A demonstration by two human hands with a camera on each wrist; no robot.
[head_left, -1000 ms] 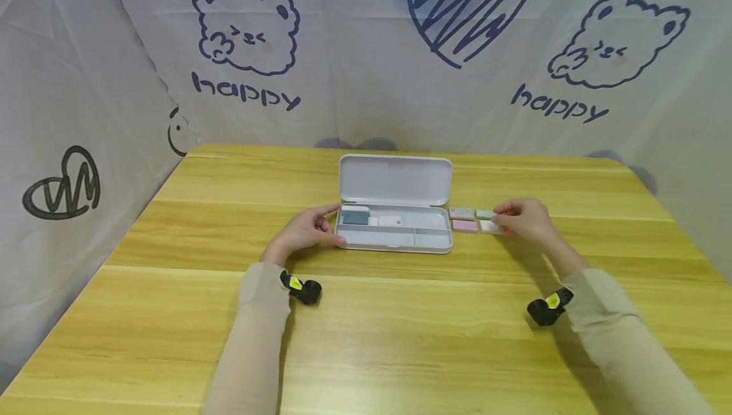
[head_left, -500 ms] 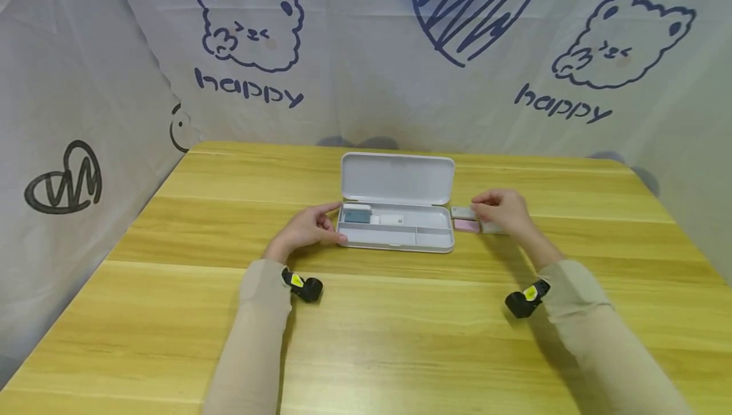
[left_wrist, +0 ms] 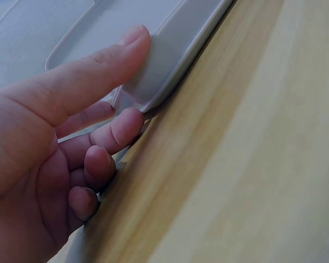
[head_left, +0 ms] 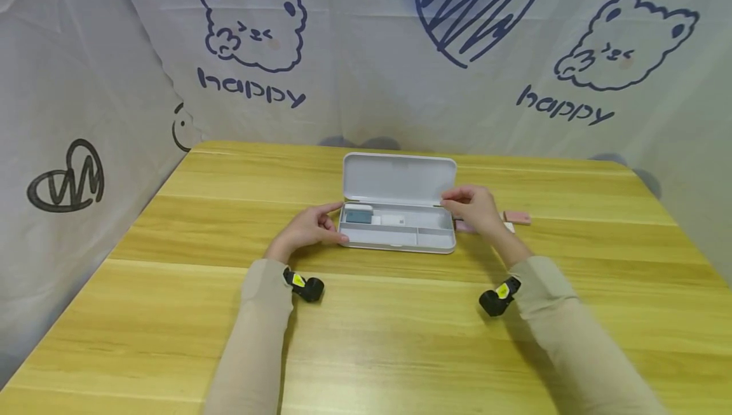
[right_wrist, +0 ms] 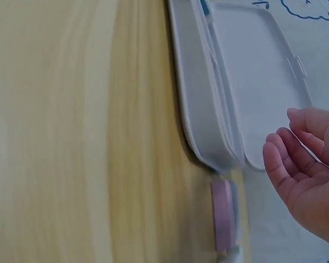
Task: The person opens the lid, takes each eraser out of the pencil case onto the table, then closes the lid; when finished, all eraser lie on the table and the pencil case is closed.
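Observation:
A white pencil case (head_left: 377, 235) lies on the table with its lid (head_left: 400, 176) raised at the back. In its rear compartment are a blue-grey eraser (head_left: 358, 217) and white eraser-like blocks (head_left: 392, 219). My left hand (head_left: 305, 231) holds the case's left end, thumb over the front corner and index finger at the back one. Over the case's right rear corner, beside the lid, hovers my right hand (head_left: 477, 208), its thumb and fingertips drawn close together. Whether a small piece sits between them I cannot tell.
Right of the case, partly behind the right hand, lies a lilac eraser (right_wrist: 223, 216). A coral eraser (head_left: 517, 218) and a white one (head_left: 509, 227) lie farther right. Behind the wooden table (head_left: 366, 339) hangs a printed cloth (head_left: 366, 84).
My right hand has moved left from the small erasers to the case's right rear corner, uncovering the coral eraser. My left hand stays on the case's left end.

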